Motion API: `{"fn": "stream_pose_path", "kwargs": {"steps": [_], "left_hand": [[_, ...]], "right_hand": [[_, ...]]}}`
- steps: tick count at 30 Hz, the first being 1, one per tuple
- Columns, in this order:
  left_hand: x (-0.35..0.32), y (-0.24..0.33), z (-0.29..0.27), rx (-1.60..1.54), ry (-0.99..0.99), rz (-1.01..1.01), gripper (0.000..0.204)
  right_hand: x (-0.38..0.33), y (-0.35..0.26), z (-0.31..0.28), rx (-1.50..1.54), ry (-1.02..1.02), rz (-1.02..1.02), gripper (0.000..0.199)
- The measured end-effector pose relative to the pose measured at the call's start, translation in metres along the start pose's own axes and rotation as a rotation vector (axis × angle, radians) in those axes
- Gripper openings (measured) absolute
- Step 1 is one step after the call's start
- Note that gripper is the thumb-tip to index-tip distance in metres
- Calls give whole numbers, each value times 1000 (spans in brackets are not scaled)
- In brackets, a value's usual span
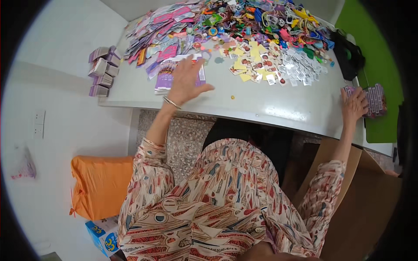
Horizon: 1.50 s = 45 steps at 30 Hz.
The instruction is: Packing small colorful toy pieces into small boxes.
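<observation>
My left hand (188, 82), a bangle at its wrist, is open with the fingers spread over a stack of purple printed packets (164, 81) near the table's front edge. Whether it touches them I cannot tell. At the far right, my right hand (354, 104) lies with extended fingers against a row of purple packs (375, 100) beside the green panel. Between the hands are a pile of small yellow and white picture cards (257, 63) and a heap of small clear-and-white packets (300, 65). A tiny yellow piece (232, 97) lies alone on the white table (209, 102).
Colourful trinkets (265, 21) heap along the back, beside a pile of pink and purple packets (165, 21). Purple bundles (102, 71) stack at the table's left edge. A black bag (348, 54) lies at right. Below stand a cardboard box (365, 195) and an orange bag (104, 185).
</observation>
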State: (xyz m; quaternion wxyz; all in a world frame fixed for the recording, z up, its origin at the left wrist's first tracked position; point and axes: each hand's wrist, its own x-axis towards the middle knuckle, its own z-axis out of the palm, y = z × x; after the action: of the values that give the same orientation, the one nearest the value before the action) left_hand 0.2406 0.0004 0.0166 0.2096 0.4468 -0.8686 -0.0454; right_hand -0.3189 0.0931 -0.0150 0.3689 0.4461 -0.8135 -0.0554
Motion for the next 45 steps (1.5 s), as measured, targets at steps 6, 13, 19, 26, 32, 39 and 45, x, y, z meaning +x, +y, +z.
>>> {"fn": "stream_pose_path", "kwargs": {"steps": [6, 13, 19, 26, 32, 39, 45], "left_hand": [[22, -69, -7, 337, -483, -84, 118], [34, -84, 0, 165, -349, 53, 75], [58, -27, 0, -81, 77, 30, 15], [70, 100, 19, -218, 107, 208, 15], [67, 121, 34, -320, 192, 221, 25], [29, 116, 62, -1037, -1, -67, 46], [21, 116, 70, -1423, -138, -272, 48]], "right_hand": [[-40, -101, -95, 507, 125, -18, 68], [-105, -168, -178, 1205, -70, -238, 64], [-114, -205, -218, 1522, -239, -223, 81], [-94, -223, -234, 1482, -420, -103, 106], [-98, -199, -203, 1508, -362, 76, 86], [-92, -179, -186, 1710, -518, 91, 70], [-94, -169, -174, 1903, -626, -33, 58]]}}
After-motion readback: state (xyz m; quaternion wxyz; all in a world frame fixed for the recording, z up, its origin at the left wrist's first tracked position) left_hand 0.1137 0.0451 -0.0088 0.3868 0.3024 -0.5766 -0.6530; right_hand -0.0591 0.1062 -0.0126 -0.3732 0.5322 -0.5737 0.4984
